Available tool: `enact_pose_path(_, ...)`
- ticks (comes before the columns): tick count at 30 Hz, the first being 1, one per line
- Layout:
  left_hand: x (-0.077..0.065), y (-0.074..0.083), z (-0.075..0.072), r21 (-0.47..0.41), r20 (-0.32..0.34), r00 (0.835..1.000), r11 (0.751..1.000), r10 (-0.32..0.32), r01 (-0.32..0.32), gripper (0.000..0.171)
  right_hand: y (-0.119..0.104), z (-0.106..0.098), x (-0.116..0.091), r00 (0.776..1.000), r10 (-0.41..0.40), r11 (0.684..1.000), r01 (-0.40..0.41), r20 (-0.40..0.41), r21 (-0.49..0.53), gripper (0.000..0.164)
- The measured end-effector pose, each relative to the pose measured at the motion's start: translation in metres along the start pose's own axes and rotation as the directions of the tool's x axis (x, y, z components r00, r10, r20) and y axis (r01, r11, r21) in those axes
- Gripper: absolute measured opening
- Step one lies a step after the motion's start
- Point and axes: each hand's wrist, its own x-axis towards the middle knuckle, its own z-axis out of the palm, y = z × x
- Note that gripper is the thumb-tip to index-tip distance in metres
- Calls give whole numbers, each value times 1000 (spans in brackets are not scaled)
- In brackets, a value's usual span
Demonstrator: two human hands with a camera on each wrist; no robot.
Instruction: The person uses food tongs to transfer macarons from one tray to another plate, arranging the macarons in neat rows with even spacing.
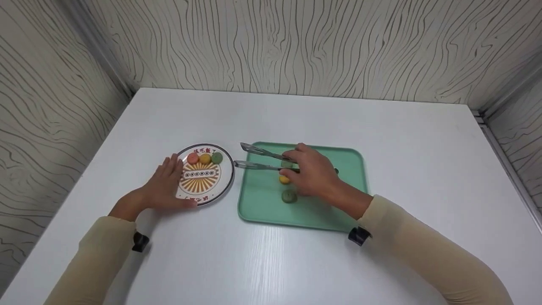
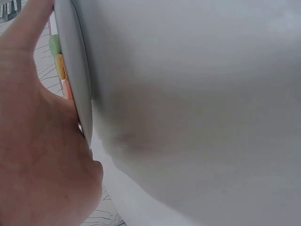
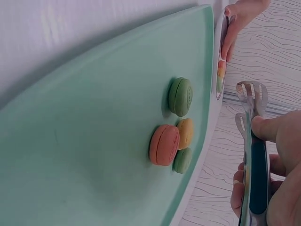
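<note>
My right hand [image 1: 315, 171] grips metal tongs [image 3: 257, 165] with dark handle grips, held above the green tray [image 1: 262, 207]. The tongs' arms stand apart with nothing between their tips, which point left toward the plate. Under this hand lie a green macaron [image 1: 289, 196], a yellow macaron [image 3: 186, 133], a pink macaron [image 3: 164, 145] and a second green macaron [image 3: 182, 160]; the pink one is hidden in the head view. My left hand [image 1: 165, 186] rests against the left rim of a round patterned plate [image 1: 220, 186], fingers straight and thumb at the near edge.
Along the plate's far side sit a pink macaron [image 1: 192, 158], a yellow macaron [image 1: 205, 159] and a green macaron [image 1: 217, 158] in a row. Plate and tray stand close together on a white table [image 1: 423, 169]. Wood-patterned panels [image 1: 296, 46] rise behind it.
</note>
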Motion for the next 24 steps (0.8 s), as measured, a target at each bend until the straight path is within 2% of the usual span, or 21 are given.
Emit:
enact_pose_path(11, 3, -2, 2, -31, -7, 1000, 999, -11, 11, 135, 7, -5, -8, 1000, 28, 999, -28, 10, 18, 44)
enact_pose_path(15, 3, -3, 3, 2, 3, 1000, 1000, -19, 19, 136, 9, -8, -9, 999, 38, 999, -38, 3, 26, 44)
enact_pose_path(24, 1, -1, 2, -17, -4, 1000, 1000, -2, 2, 134, 15, -9, -12, 999, 54, 998, -54, 4, 43, 46)
